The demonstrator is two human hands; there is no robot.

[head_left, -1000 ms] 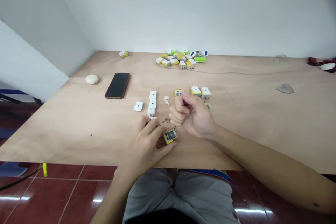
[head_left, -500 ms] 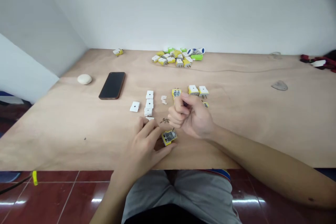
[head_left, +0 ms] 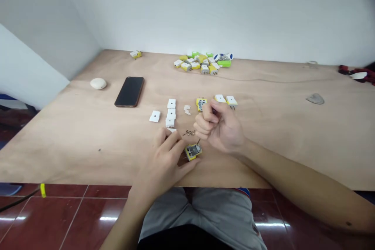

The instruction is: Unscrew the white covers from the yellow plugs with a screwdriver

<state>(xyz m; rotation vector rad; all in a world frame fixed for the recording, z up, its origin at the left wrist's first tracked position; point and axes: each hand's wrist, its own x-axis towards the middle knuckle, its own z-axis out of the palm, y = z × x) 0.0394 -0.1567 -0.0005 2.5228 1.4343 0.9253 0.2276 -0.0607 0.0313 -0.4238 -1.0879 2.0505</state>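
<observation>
My left hand [head_left: 164, 156] rests on the table, fingers and thumb closed about an opened yellow-and-grey electrical plug [head_left: 193, 151] near the table's front edge. The plug's inside faces up and its pins point left. My right hand [head_left: 221, 127] is closed in a fist around a screwdriver, whose handle is mostly hidden; the thin shaft [head_left: 199, 141] comes down to the plug's upper right. Small screws [head_left: 189, 133] lie just beyond the plug. White plug covers [head_left: 171, 113] stand in a column past my left fingers, with one cover [head_left: 155, 116] apart to the left.
Small pale strips [head_left: 187, 109] lie beside another open plug [head_left: 201, 104]. White-topped plugs [head_left: 231, 100] sit behind my right hand. A pile of plugs [head_left: 202, 62] is by the wall. At left are a phone [head_left: 129, 91] and a white oval object [head_left: 98, 83].
The view has shifted slightly, so everything appears a little to the right. Both hands keep nearly the same pose, with the screwdriver shaft still at the plug.
</observation>
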